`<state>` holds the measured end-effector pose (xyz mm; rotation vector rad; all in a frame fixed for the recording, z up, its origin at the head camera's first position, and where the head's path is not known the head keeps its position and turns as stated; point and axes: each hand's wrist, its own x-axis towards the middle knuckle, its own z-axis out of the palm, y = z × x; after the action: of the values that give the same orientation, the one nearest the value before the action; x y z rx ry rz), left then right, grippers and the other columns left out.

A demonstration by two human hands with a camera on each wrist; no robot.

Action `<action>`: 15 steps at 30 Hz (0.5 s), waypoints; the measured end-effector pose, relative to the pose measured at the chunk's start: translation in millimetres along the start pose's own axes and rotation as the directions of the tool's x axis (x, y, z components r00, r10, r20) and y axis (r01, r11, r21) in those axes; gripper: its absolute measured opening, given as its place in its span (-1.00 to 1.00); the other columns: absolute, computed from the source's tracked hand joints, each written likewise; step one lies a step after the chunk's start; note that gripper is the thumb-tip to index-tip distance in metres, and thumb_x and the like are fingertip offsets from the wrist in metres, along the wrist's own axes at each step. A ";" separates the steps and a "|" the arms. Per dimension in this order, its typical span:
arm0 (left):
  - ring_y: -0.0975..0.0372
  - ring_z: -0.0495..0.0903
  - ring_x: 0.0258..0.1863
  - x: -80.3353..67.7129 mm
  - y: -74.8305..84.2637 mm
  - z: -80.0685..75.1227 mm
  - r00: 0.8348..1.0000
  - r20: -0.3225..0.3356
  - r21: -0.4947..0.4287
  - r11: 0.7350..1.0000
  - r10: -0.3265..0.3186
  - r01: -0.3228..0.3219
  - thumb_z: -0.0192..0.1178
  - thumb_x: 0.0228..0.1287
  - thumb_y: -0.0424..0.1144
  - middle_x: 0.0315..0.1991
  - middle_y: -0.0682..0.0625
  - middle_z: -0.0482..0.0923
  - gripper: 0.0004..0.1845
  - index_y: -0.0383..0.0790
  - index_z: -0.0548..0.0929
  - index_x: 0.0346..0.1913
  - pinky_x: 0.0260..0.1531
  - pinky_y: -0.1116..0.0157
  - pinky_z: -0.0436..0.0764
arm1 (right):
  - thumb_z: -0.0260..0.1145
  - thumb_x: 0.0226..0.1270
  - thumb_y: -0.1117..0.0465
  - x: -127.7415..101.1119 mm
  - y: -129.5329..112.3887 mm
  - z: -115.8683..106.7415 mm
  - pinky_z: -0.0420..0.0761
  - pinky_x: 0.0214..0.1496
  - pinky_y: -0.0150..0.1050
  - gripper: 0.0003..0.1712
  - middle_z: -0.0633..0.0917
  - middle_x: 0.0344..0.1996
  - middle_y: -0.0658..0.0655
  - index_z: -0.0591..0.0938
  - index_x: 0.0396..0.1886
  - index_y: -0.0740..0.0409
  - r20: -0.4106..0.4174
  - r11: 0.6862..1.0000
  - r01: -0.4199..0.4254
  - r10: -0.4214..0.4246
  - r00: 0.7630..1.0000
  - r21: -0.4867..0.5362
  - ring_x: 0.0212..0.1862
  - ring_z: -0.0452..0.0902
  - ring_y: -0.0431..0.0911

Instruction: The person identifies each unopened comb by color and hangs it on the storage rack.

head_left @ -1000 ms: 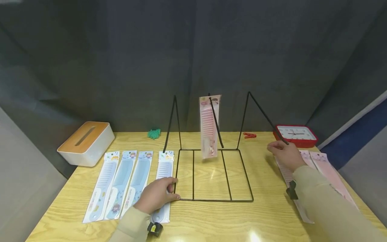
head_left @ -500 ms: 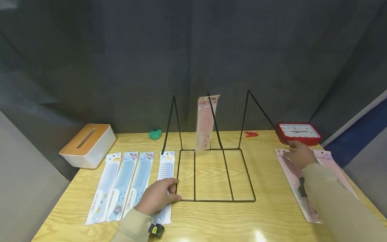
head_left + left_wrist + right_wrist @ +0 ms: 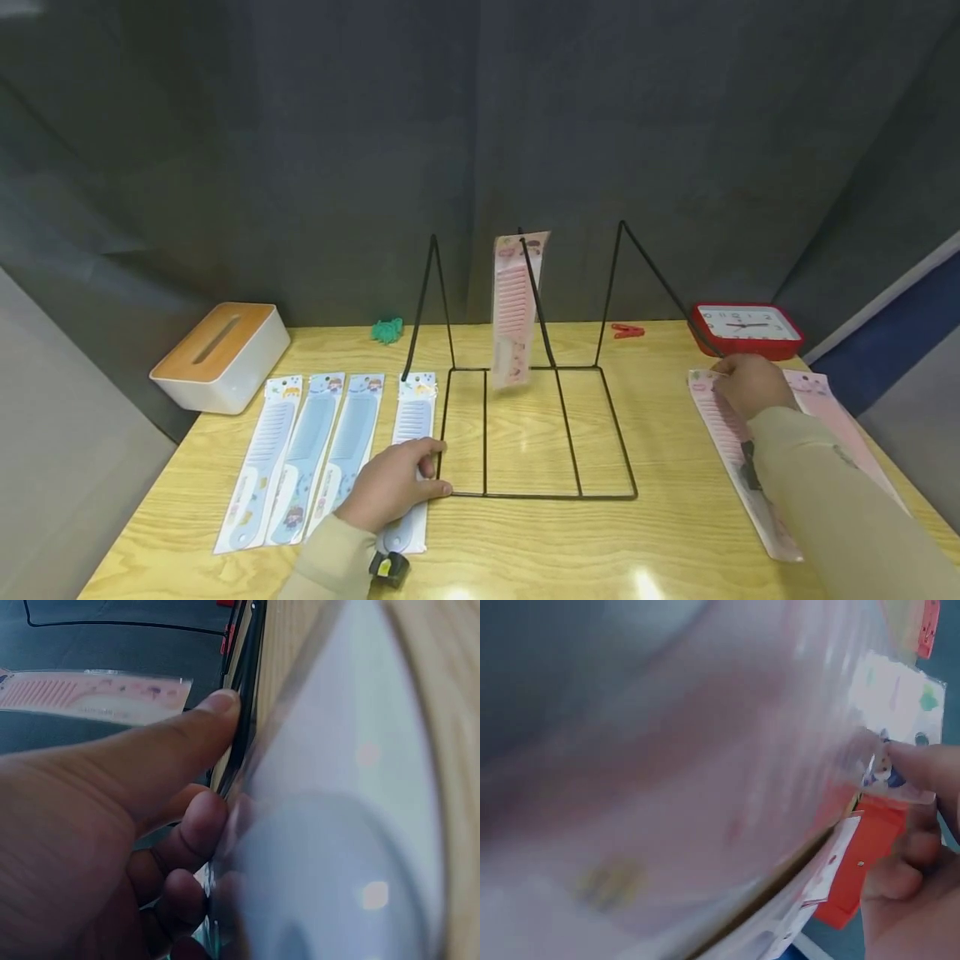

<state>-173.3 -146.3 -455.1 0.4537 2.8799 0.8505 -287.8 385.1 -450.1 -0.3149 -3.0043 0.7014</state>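
Note:
A black wire rack (image 3: 536, 497) stands mid-table, and one pink packaged comb (image 3: 513, 312) hangs from its middle prong. My left hand (image 3: 393, 483) lies at the rack's front left corner, on top of a blue packaged comb (image 3: 411, 417). In the left wrist view the thumb (image 3: 150, 765) and curled fingers pinch the wire (image 3: 244, 697). My right hand (image 3: 750, 385) is on the top end of a pink comb package (image 3: 723, 433) at the right. There, in the right wrist view, a fingertip (image 3: 926, 765) holds the package's header card.
Three more blue packaged combs (image 3: 303, 458) lie left of the rack. Another pink package (image 3: 840, 417) lies by the right table edge. A white tissue box (image 3: 221, 354), a green object (image 3: 386, 330), a red clip (image 3: 626, 332) and a red clock (image 3: 746, 327) line the back.
My right hand moved right, from the rack's right prong tip onto the pink packages. The hanging pink comb swung slightly. The left hand stayed put.

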 end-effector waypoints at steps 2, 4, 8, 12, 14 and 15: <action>0.34 0.37 -0.55 -0.2 0.7 -0.7 1.000 -0.003 -0.001 1.000 -0.001 0.001 0.49 0.10 0.05 -0.41 0.25 0.46 -0.35 -0.16 0.62 0.23 -0.49 0.32 0.42 | 0.33 0.33 0.15 -1.7 -2.8 -2.7 0.50 -0.15 0.18 -0.67 0.68 -0.20 0.33 0.66 -0.07 0.34 0.003 1.000 0.006 -0.006 1.000 -0.001 -0.19 0.49 0.20; 0.33 0.36 -0.56 -0.3 1.1 -1.2 1.000 -0.005 -0.004 1.000 0.001 -0.001 0.49 0.11 0.05 -0.41 0.25 0.46 -0.36 -0.16 0.62 0.22 -0.49 0.32 0.41 | 0.28 0.37 0.08 -3.0 -5.0 -5.9 0.49 -0.22 0.08 -0.66 0.66 -0.29 0.27 0.64 -0.15 0.32 -0.006 0.999 0.034 -0.034 0.999 0.003 -0.25 0.47 0.16; 0.34 0.36 -0.55 -0.3 0.6 -1.3 1.000 -0.007 -0.003 1.000 0.008 -0.008 0.49 0.11 0.05 -0.40 0.25 0.47 -0.36 -0.16 0.62 0.22 -0.49 0.33 0.42 | 0.14 0.48 -0.07 -7.2 -11.4 -16.3 0.51 -0.13 0.15 -0.48 0.65 -0.17 0.38 0.56 -0.01 0.37 0.012 0.989 0.126 -0.127 0.992 0.083 -0.15 0.52 0.25; 0.35 0.38 -0.55 -0.4 0.6 -1.2 1.000 -0.010 0.004 1.000 0.016 -0.016 0.48 0.11 0.05 -0.41 0.25 0.47 -0.36 -0.16 0.61 0.22 -0.51 0.32 0.42 | 0.13 0.47 -0.25 -17.9 -30.3 -32.5 0.37 0.19 0.37 -0.14 0.46 0.25 0.54 0.37 0.37 0.41 0.091 0.970 0.123 -0.145 0.985 0.207 0.21 0.39 0.39; 0.34 0.38 -0.55 -0.7 0.6 -1.4 1.000 -0.009 0.003 1.000 0.015 -0.015 0.48 0.11 0.05 -0.41 0.25 0.47 -0.36 -0.16 0.61 0.22 -0.52 0.32 0.42 | 0.16 0.44 -0.29 -27.7 -44.5 -40.3 0.33 0.25 0.36 -0.05 0.39 0.34 0.50 0.29 0.45 0.40 0.114 0.957 0.097 -0.133 0.985 0.275 0.28 0.35 0.36; 0.34 0.39 -0.55 -0.8 0.6 -1.5 1.000 -0.009 0.003 1.000 0.014 -0.014 0.48 0.11 0.05 -0.41 0.25 0.47 -0.36 -0.15 0.61 0.22 -0.53 0.32 0.42 | 0.16 0.43 -0.32 -33.5 -51.8 -43.6 0.31 0.28 0.35 -0.02 0.36 0.37 0.48 0.26 0.48 0.38 0.124 0.945 0.081 -0.126 0.984 0.316 0.30 0.32 0.35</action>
<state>-172.7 -146.8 -453.5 0.4717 2.8902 0.8532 -261.0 351.8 -387.9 -0.0938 -2.9436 1.2120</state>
